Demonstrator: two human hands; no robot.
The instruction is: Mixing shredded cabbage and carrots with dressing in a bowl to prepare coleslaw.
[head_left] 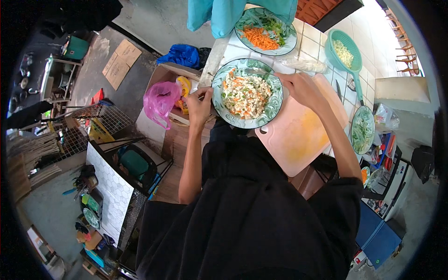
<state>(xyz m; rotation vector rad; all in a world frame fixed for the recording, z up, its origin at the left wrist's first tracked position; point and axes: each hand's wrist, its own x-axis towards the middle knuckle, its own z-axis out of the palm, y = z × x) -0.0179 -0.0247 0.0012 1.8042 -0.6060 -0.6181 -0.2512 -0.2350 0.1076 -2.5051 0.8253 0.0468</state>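
A green marbled plate (276, 112) in front of me holds a crumbly white mixture (246, 94) with orange and green bits. My left hand (200, 103) pinches the plate's left rim. Over the right rim, my right hand (297, 85) grips the handle of a metal utensil (257, 71), whose far end lies at the mixture's upper edge; whether it is a spoon or a fork I cannot tell. Beneath my right forearm lies a pink cutting board (301, 136) with yellow stains. Beyond the plate, another marbled plate (252, 49) carries shredded carrot (260, 37) and chopped greens (274, 28).
A green strainer (357, 57) with pale shreds stands at the right, near a knife (338, 90) and an oval plate (364, 140). A filled clear plastic bag (304, 65) lies behind the board. Left of the tiled counter are a cardboard box (157, 75) and a pink plastic bag (161, 101).
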